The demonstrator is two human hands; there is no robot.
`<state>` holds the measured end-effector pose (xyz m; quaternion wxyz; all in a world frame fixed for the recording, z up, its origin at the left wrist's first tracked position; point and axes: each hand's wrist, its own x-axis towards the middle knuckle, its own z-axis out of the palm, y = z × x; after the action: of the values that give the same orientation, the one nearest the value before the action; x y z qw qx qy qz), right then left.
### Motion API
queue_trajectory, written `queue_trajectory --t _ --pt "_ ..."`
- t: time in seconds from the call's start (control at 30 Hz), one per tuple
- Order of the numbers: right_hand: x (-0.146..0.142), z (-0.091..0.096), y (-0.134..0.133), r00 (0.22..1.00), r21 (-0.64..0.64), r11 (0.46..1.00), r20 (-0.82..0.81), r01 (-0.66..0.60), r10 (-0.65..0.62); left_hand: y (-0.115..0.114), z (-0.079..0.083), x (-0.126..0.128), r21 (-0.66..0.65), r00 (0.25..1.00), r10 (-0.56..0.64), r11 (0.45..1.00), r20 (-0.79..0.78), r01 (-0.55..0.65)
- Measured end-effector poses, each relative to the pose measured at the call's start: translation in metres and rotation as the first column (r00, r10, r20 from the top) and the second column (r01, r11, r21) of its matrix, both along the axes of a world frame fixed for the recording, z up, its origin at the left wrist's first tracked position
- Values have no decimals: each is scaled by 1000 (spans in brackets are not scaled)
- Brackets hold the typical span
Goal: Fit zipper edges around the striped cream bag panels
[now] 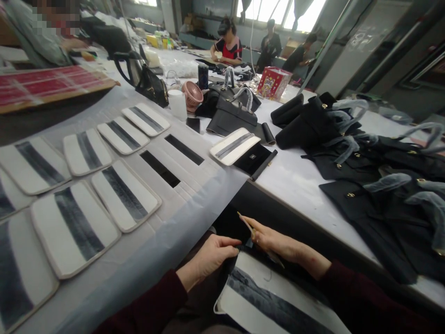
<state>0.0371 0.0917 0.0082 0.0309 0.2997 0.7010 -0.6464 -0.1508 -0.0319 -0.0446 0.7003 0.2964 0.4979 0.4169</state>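
Note:
In my lap lies a white panel (278, 297) with a wide dark stripe, next to black bag material (239, 211). My left hand (212, 257) pinches the edge of the black bag material between thumb and fingers, just above the panel. Close beside it, my right hand (269, 239) is closed around a thin yellowish stick-like tool (246, 223). One end of the tool points up and away; its other end shows below the hand. Whether the tool touches the material is hidden by the fingers.
Several striped panels (76, 227) lie on the paper-covered table (187, 208) at left, with two black strips (160, 168). Black handbags (351, 195) with wrapped handles fill the right table. Farther back are a pink fan (192, 94), a red box (273, 83) and people, one in red (229, 48).

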Motion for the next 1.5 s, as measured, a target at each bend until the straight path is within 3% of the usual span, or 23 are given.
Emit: queue_trajectory --t 0.1,0.33,0.63,0.77,1.0,1.17,1.3,1.5 --pt "1 -1 -2 999 -154 988 -48 5 -13 2 3 0 3 1000 -16 1000 -25 16" --pt "-5 -18 -12 978 -95 974 38 208 -205 4 9 -5 -40 999 -43 998 -21 42" --pt "-12 -16 -19 983 -99 981 92 168 -159 8 9 -3 -10 997 -73 997 -35 72" --pt "-22 -13 -19 986 19 996 138 89 -91 6 11 0 41 992 -119 992 -39 121" --pt "-24 -20 -17 996 121 991 68 52 -61 -1 9 1 201 967 -46 975 -250 98" --pt "-13 -14 -20 994 -97 991 55 97 -92 -2 0 -4 147 993 -107 983 -39 112" --pt "-15 -13 -21 991 25 996 97 89 -91 -6 -8 -8 122 986 -136 985 99 123" --pt "-21 -11 -18 988 141 990 153 -8 -14 -9 -11 -6 172 986 -131 979 106 111"
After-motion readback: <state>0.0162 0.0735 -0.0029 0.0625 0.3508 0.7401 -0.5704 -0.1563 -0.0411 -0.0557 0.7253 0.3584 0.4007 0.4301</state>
